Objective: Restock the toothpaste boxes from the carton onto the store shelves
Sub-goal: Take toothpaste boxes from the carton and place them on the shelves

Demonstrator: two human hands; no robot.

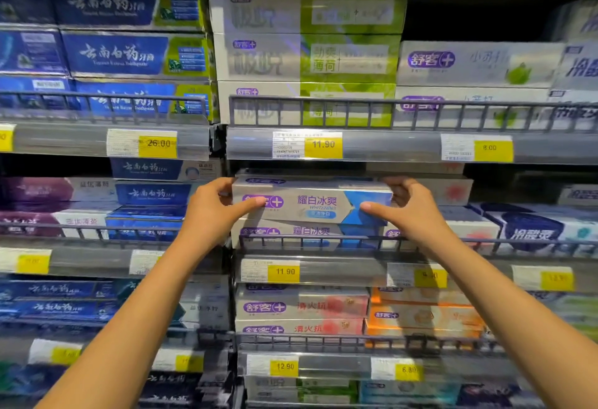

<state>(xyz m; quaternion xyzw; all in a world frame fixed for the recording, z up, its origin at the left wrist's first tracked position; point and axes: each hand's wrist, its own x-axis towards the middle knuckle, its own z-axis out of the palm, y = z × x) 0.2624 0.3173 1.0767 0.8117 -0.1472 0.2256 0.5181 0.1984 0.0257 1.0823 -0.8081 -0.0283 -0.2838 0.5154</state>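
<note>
A white and blue toothpaste box (312, 203) with a purple logo lies on top of a matching box (301, 234) on the middle shelf. My left hand (213, 206) grips its left end, thumb across the front and fingers over the top. At the right end, my right hand (407, 206) grips the same box in the same way. The box sits just behind the wire rail (323, 242) of that shelf. The carton is not in view.
Shelves full of toothpaste boxes fill the view: blue boxes (113, 53) at upper left, green and white boxes (307, 59) above centre, white and red boxes (301, 308) below. Yellow price tags (323, 145) line each shelf edge. A dark gap (479, 17) opens at upper right.
</note>
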